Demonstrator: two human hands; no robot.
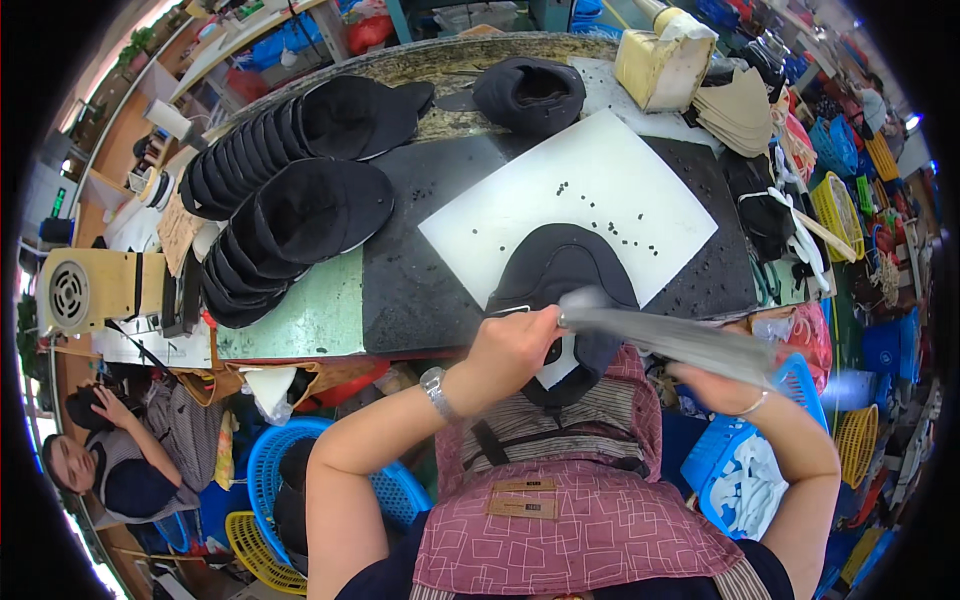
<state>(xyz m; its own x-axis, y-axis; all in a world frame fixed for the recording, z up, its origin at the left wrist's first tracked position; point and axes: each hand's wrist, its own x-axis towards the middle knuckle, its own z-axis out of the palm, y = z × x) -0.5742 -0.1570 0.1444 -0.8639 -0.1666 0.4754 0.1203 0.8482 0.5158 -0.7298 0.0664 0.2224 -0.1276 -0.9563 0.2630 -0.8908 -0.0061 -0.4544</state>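
Observation:
A black cap (pixel 565 255) lies at the table's front edge, partly over the white board (pixel 590 165) and hanging toward my apron. My left hand (pixel 508 352) is above its lower part, thumb and fingers pinched at the near end of a translucent greyish strip (pixel 670 340). Motion blurs the strip, which stretches rightward. Below its far end is my right hand (pixel 715 388), beside a blue basket (pixel 800 385); its fingers are smeared and partly hidden. A white piece (pixel 558 365) shows on the cap below my left fingers.
Two rows of nested black caps (pixel 330 210) stand on the left of the table. Another dark cap (pixel 530 95) sits at the back, near a yellowish block (pixel 665 65). Small black bits dot the board. At lower left are a blue basket (pixel 265 465) and a seated person (pixel 140 460).

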